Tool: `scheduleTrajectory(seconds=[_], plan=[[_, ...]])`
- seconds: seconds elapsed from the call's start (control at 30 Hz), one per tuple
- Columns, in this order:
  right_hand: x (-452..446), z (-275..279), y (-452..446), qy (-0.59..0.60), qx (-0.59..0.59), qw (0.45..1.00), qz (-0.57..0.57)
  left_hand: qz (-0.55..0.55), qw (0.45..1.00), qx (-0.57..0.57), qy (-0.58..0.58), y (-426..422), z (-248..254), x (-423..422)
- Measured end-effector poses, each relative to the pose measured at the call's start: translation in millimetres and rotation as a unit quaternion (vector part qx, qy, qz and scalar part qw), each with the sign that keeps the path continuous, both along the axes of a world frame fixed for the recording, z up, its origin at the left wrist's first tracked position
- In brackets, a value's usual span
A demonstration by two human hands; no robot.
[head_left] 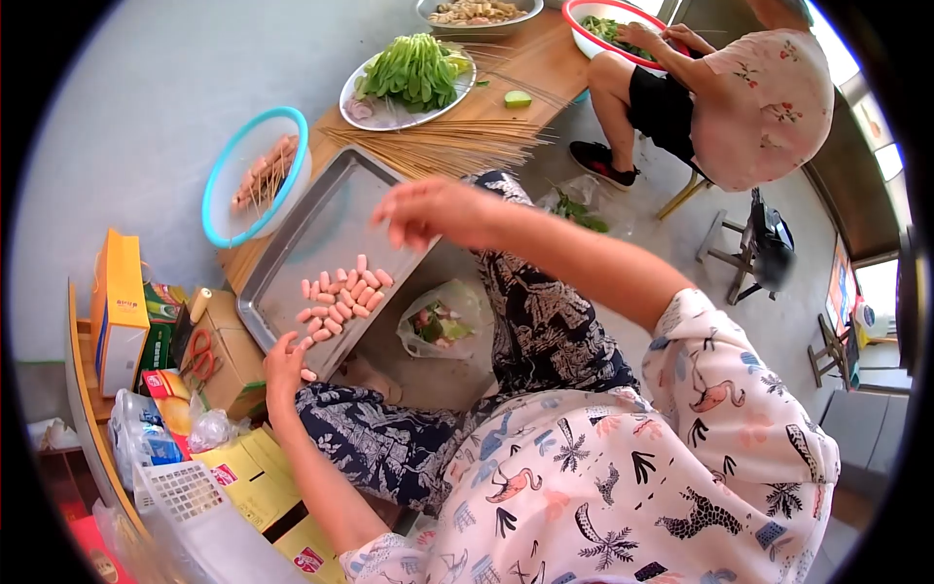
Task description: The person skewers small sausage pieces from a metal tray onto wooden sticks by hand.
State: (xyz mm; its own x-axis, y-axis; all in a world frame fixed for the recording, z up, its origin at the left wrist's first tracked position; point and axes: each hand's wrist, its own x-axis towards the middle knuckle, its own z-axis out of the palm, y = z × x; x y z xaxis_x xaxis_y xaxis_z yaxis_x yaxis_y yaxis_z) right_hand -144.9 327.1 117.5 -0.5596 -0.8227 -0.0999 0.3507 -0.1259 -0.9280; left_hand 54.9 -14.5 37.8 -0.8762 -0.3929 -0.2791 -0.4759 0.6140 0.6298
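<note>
A grey metal tray (336,209) rests at a slant across the table edge and my lap. Short pink sausages (342,300) lie in a cluster in its lower part. At the tray's near left edge is my left hand (283,372), fingers stretched toward the nearest sausages, with one loose sausage (308,375) beside it. Over the tray's right side hovers my right hand (423,212), smeared by motion, its fingers loosely bent and apart; I see nothing in it. Just beyond it, thin bamboo skewers (438,146) are spread on the wooden table (530,58).
A blue-rimmed basin (216,200) holds skewered sausages. Leafy greens (413,76) fill a plate. Between my legs sits a plastic bag of scraps (443,321). Boxes (122,302) and red scissors (201,355) stand at left. Another person (759,107) handles greens in a red-rimmed basin (584,37).
</note>
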Motion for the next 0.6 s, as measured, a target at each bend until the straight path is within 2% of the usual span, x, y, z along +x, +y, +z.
scheduleTrajectory(seconds=[0.07,0.13,0.23,0.3,0.37,0.4,0.47,0.53,0.6], plan=[[-37.6,-0.5,28.1,0.035,0.011,0.996,-0.077,-0.009,1.0,0.0,-0.009,-1.1,-1.6,-0.2],[-73.7,-14.5,54.6,0.095,0.073,0.973,-0.199,0.012,1.0,0.018,-0.01,0.7,2.0,1.1],[-132.5,-73.6,90.8,0.145,0.187,0.932,-0.275,0.019,1.0,0.022,-0.002,-3.2,-0.5,3.6],[-154.6,-119.6,108.0,0.173,0.22,0.916,-0.288,0.025,0.999,0.027,0.001,-1.9,0.6,4.1],[-163.5,-144.9,115.8,0.262,0.381,0.847,-0.261,0.044,0.998,0.034,0.0,-1.5,3.0,5.2],[-162.9,-148.7,116.0,0.262,0.38,0.848,-0.26,0.045,0.998,0.033,0.0,-4.5,-1.0,6.9],[-162.0,-155.5,112.8,0.37,0.468,0.752,-0.28,0.043,0.998,0.037,0.004,-12.7,-9.4,7.7],[-165.1,-159.7,108.1,0.35,0.498,0.747,-0.265,0.048,0.998,0.042,0.0,-10.6,-5.6,7.1],[-170.3,-166.5,104.9,0.413,0.525,0.701,-0.251,0.036,0.999,0.018,-0.002,-10.4,-6.0,5.9]])
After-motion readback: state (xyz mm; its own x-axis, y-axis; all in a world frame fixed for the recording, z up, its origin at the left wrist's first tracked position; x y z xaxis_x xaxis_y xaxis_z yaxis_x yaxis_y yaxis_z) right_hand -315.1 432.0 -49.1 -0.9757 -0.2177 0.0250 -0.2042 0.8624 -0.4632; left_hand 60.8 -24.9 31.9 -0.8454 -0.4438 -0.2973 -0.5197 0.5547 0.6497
